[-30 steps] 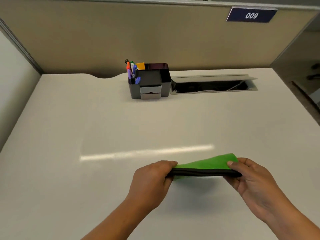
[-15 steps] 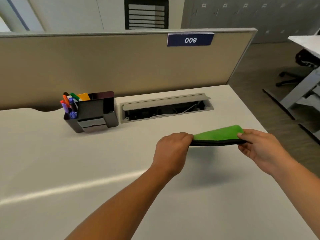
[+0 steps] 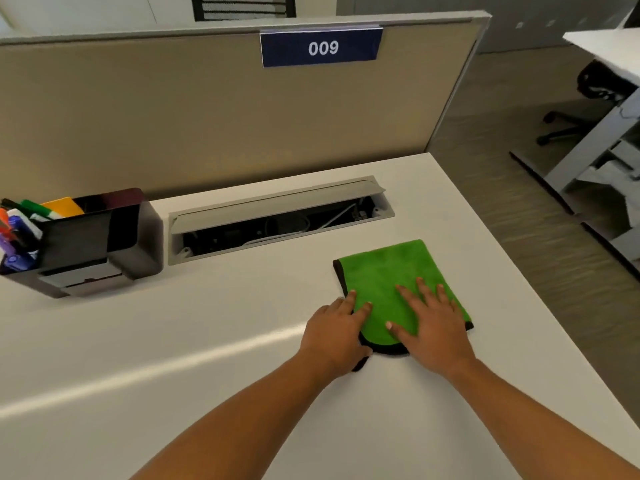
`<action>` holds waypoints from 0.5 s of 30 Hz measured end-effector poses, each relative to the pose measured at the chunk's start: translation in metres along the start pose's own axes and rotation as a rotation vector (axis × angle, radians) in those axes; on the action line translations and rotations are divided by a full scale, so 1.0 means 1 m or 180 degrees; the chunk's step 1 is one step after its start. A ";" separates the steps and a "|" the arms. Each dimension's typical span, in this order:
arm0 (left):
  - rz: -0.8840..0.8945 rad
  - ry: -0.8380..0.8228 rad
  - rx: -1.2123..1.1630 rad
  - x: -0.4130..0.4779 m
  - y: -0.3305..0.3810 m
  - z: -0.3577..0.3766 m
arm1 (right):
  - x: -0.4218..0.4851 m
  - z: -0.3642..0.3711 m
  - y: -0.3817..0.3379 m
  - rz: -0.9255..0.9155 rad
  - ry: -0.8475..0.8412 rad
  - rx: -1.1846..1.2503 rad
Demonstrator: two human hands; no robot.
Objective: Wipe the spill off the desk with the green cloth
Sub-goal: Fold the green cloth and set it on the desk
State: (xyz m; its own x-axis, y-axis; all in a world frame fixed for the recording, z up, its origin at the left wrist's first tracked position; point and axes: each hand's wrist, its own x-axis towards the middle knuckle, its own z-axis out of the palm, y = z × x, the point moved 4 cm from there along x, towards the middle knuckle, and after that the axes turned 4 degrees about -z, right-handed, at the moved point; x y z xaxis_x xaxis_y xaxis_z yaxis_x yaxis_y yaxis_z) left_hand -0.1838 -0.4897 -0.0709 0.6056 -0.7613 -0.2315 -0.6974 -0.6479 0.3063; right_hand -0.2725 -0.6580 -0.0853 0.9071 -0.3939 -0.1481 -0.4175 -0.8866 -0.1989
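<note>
The green cloth [image 3: 391, 271] with black edging lies folded and flat on the white desk [image 3: 194, 334], near its right edge. Both of my hands rest on its near part. My left hand [image 3: 336, 334] covers the cloth's near left edge, fingers laid on top, and a black corner pokes out under the palm. My right hand [image 3: 433, 327] lies flat on the cloth with its fingers spread. I see no spill on the desk surface.
A black desk organizer [image 3: 97, 240] with coloured markers stands at the far left. An open cable tray [image 3: 277, 223] is sunk into the desk behind the cloth. A beige partition [image 3: 173, 116] marked 009 backs the desk. The floor and another desk [image 3: 602, 50] are to the right.
The cloth was held stretched in the air between both hands. It now lies flat on the desk further right, with both hands resting on top.
</note>
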 end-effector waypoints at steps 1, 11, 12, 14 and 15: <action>-0.0001 -0.0040 0.0012 0.007 0.001 0.004 | 0.003 0.008 0.000 -0.0001 -0.0038 -0.0176; 0.0055 -0.0160 0.0197 0.088 0.006 0.002 | 0.068 0.009 0.032 0.0216 0.0045 -0.0289; 0.0041 -0.0165 0.0258 0.096 0.008 0.001 | 0.075 0.007 0.036 0.0207 -0.0009 -0.0297; 0.0001 -0.0198 0.0424 0.106 0.009 0.000 | 0.085 0.004 0.040 0.0167 -0.0103 -0.0326; 0.0025 -0.0209 0.0452 0.105 0.011 -0.003 | 0.085 0.002 0.039 0.0162 -0.0138 -0.0320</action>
State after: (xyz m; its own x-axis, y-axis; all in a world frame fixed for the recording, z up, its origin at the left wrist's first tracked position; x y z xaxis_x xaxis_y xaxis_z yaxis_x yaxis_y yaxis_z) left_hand -0.1263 -0.5768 -0.0892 0.5768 -0.7633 -0.2908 -0.7520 -0.6353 0.1758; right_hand -0.2121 -0.7257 -0.1079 0.8808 -0.4303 -0.1976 -0.4537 -0.8863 -0.0923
